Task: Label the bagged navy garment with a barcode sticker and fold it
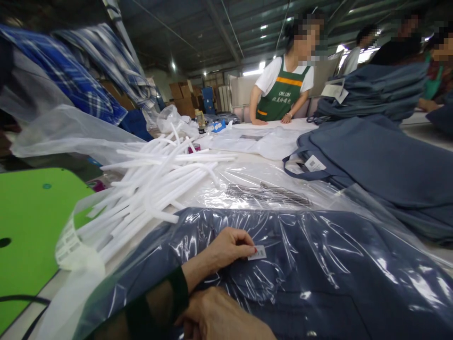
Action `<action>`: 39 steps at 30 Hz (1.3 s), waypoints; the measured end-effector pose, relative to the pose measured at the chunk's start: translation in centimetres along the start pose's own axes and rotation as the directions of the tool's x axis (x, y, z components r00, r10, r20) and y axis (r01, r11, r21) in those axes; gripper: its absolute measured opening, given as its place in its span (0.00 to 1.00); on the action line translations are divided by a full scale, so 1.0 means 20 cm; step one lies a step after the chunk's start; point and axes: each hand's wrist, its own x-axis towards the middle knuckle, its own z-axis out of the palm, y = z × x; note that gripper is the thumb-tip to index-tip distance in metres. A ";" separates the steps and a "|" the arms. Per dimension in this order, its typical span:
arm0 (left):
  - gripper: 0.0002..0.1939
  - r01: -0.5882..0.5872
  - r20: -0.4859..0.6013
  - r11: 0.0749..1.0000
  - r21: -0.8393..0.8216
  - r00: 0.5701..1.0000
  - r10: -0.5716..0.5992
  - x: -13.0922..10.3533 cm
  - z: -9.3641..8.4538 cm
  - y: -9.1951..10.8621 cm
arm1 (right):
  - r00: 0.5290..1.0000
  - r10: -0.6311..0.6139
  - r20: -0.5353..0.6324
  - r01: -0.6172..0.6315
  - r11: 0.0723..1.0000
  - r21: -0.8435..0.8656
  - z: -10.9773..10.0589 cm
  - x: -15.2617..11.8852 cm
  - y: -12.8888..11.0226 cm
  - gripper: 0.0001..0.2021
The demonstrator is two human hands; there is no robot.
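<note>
A dark blue-grey fabric item (318,264) in a shiny clear plastic bag (332,278) lies across the near table. My left hand (230,248) reaches over it, thumb and fingertips pinched at the left edge of a small white barcode label (259,252). The label lies close to the plastic; I cannot tell whether it is stuck down. My right hand (215,311) is low in the view, beside and partly under my left forearm. Its fingers are curled in near the dark green left sleeve (166,295), and what they hold, if anything, is hidden.
White flexible tubes (155,179) are heaped on the left, near a strip of labels (71,245) and a green board (35,222). Folded blue-grey fabric bags (382,156) pile up on the right. Beyond flat plastic bags (255,141), a co-worker in a green apron (281,97) stands at the table.
</note>
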 end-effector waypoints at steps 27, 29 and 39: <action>0.03 -0.119 -0.030 0.827 0.549 0.986 0.163 0.01 0.05 0.00 | 0.989 0.113 -0.100 -0.110 0.993 0.039 0.07 0.00 0.01 0.19; 0.02 -0.129 -0.020 0.781 0.611 0.984 0.179 0.00 0.06 0.01 | 0.989 0.103 -0.104 -0.099 0.994 0.047 0.07 0.00 0.01 0.20; 0.02 -0.171 -0.006 0.694 0.699 0.970 0.245 0.00 0.07 0.01 | 0.991 0.084 -0.105 -0.076 0.994 0.079 0.06 -0.02 0.01 0.22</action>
